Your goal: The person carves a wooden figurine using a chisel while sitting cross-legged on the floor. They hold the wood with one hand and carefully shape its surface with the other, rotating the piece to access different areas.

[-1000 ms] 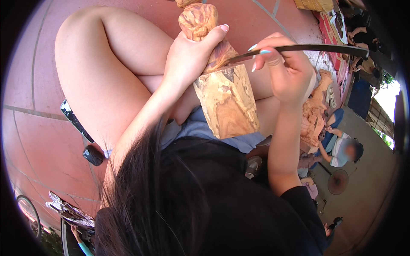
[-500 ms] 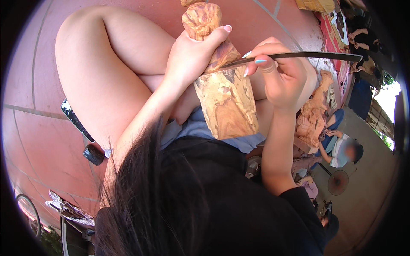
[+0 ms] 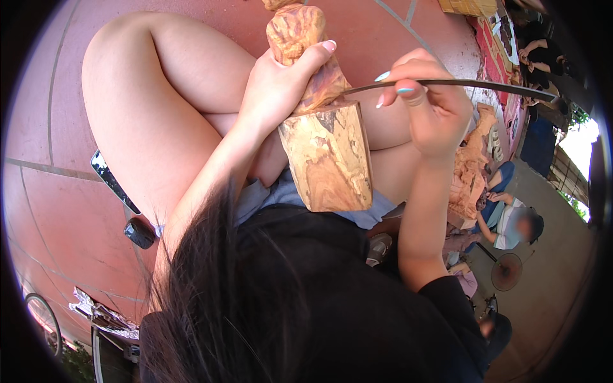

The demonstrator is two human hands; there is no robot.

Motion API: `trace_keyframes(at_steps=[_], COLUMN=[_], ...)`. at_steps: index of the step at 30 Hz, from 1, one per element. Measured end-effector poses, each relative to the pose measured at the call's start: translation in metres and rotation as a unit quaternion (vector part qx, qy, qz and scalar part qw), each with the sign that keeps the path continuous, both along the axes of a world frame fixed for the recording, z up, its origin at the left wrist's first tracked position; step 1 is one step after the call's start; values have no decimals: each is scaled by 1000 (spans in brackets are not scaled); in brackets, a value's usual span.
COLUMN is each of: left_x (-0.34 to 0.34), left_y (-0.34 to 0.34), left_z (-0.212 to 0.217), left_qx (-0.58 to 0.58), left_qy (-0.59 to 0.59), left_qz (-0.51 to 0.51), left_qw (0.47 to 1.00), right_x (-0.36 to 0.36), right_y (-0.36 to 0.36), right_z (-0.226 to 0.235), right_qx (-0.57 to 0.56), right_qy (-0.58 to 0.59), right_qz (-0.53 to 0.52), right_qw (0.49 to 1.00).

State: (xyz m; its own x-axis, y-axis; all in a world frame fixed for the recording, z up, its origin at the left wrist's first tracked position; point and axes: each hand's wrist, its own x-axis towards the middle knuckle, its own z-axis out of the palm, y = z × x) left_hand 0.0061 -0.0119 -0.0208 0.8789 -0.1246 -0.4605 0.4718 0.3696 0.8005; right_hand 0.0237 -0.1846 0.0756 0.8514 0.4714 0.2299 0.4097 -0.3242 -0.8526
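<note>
A wooden carving (image 3: 327, 159) rests over my lap, its rounded carved figure at the far end and its uncut, blocky base toward me. My left hand (image 3: 271, 92) is closed around the carved part, thumb lying along the top. In my right hand (image 3: 434, 108) a long, thin, dark file (image 3: 488, 85) is pinched between thumb and fingers. The file's left end meets the carving just above the block base; its exact contact is hard to make out. Its other end sticks out far to the right.
Another reddish wood carving (image 3: 469, 182) lies to the right of my knee. Farther right sit other people, one in a white shirt (image 3: 514, 223), beside a round fan (image 3: 506, 272). A black object (image 3: 138, 233) is on the red tiled floor at left. Cardboard (image 3: 469, 6) lies at the far right.
My right hand has moved a little to the right, drawing the file with it. The carving and my left hand have shifted slightly left, and the base has turned a little.
</note>
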Motion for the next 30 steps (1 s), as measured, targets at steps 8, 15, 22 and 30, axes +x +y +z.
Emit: trace_keyframes(at_steps=[8,15,22,30], left_x=[-1,-2,0,-4], left_y=[3,1,5,12], left_z=[5,4,6,3], left_qx=[11,-4,9,-11], left_qy=[11,3,4,14], left_qz=[-13,-2,-7,-4], left_qw=[1000,1000,1000,1000], right_x=[-5,-11,-11,-11], right_y=[6,4,4,11], right_z=[2,-1,-2,2], right_qx=[-39,19,51,-46], right_qy=[-16,5,4,0], right_qz=[58,11,-35,-24], right_qw=[997,1000,998,999])
